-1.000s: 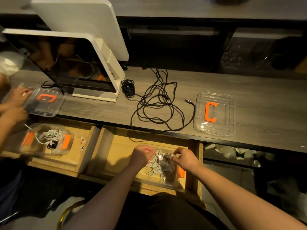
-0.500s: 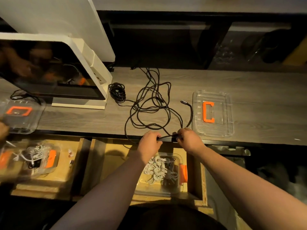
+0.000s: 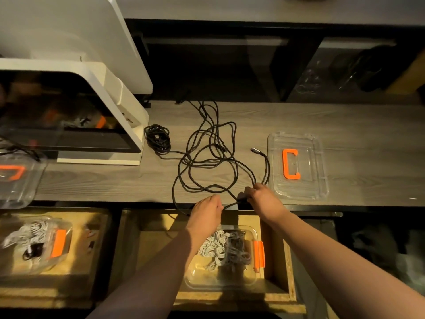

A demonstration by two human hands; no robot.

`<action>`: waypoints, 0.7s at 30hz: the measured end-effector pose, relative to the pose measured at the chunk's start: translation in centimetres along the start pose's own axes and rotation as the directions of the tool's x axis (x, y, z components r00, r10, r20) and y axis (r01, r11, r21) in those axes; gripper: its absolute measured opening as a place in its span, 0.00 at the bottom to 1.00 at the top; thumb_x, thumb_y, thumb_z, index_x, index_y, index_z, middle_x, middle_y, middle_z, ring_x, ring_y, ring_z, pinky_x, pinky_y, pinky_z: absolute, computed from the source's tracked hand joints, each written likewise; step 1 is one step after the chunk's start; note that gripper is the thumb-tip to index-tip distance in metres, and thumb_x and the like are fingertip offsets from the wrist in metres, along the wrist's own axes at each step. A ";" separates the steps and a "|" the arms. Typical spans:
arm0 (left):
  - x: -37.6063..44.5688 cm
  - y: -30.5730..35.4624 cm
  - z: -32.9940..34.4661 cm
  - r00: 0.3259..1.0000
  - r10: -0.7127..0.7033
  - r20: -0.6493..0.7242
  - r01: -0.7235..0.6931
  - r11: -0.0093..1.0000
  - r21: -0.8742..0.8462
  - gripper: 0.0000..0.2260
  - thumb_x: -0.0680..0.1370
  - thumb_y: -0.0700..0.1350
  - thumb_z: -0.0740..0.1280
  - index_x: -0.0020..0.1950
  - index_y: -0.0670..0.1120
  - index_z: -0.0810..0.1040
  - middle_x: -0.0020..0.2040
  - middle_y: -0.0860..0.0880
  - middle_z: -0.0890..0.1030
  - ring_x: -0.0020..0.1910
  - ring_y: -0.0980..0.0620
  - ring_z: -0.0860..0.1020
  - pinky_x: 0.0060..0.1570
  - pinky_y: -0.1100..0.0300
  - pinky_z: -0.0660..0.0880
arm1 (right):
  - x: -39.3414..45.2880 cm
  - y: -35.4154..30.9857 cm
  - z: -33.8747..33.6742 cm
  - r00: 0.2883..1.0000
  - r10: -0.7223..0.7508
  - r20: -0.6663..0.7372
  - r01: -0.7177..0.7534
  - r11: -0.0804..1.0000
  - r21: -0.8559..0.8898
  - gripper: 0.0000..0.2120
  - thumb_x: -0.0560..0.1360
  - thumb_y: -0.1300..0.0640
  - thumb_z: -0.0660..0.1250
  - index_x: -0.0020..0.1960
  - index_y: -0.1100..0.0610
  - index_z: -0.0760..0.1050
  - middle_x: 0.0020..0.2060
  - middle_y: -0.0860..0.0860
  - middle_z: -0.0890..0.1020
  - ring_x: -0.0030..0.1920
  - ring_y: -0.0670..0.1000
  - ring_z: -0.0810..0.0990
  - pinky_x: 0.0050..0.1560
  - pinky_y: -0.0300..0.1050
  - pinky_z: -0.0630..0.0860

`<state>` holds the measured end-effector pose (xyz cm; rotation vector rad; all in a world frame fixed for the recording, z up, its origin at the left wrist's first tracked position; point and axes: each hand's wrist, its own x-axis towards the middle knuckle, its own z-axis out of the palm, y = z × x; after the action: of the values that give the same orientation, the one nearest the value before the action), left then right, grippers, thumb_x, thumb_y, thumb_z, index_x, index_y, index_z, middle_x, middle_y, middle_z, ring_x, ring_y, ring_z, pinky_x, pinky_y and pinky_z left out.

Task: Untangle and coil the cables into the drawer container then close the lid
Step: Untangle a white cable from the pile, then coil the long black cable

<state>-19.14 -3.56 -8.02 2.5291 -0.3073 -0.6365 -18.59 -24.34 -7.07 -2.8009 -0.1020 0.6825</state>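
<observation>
A long black cable (image 3: 207,157) lies tangled in loose loops on the grey wooden counter, one plug end (image 3: 255,150) pointing left near the lid. My right hand (image 3: 259,196) pinches a strand of it at the counter's front edge. My left hand (image 3: 207,210) grips the same strand just to the left. Below, in the open wooden drawer (image 3: 282,261), a clear container (image 3: 197,279) with an orange latch holds coiled white and grey cables. Its clear lid (image 3: 299,164) with an orange handle lies on the counter to the right.
A small coiled black cable (image 3: 157,139) lies beside a white monitor stand (image 3: 124,116) at left. A second clear lid (image 3: 16,180) and a second container (image 3: 34,245) of cables in another drawer are at far left. Dark shelves run behind the counter.
Both my hands have left the container in the drawer, risen to the counter edge and taken hold of the black cable. The view has shifted right and closer.
</observation>
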 end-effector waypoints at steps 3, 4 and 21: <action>-0.8 -0.3 -0.7 1.000 0.016 0.013 -0.015 0.999 -0.034 0.10 0.82 0.55 0.63 0.54 0.50 0.75 0.43 0.52 0.81 0.46 0.49 0.78 0.50 0.52 0.73 | -0.1 0.1 -1.4 0.998 -0.035 -0.060 0.033 0.999 -0.037 0.16 0.79 0.62 0.64 0.66 0.56 0.73 0.60 0.54 0.73 0.61 0.53 0.72 0.60 0.45 0.73; -1.1 -0.3 -1.0 1.000 0.022 0.006 -0.021 0.999 -0.050 0.12 0.83 0.57 0.60 0.55 0.50 0.77 0.44 0.52 0.82 0.47 0.49 0.78 0.53 0.52 0.73 | -0.2 0.2 -2.0 0.996 -0.049 -0.078 0.046 0.998 -0.045 0.17 0.78 0.62 0.66 0.66 0.56 0.72 0.61 0.53 0.73 0.61 0.52 0.71 0.61 0.45 0.72; -4.3 4.1 -8.1 0.772 -0.595 -0.224 0.107 0.469 -0.876 0.08 0.83 0.54 0.61 0.52 0.54 0.78 0.53 0.47 0.80 0.55 0.48 0.78 0.59 0.50 0.75 | -5.9 -3.1 -8.7 0.913 0.339 -0.227 0.017 0.524 0.852 0.08 0.84 0.52 0.56 0.51 0.52 0.72 0.45 0.54 0.80 0.46 0.54 0.82 0.48 0.51 0.81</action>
<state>-19.22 -2.18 1.91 1.6684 0.6521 -0.1300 -19.78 -24.06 3.84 -1.9063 0.4658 0.1173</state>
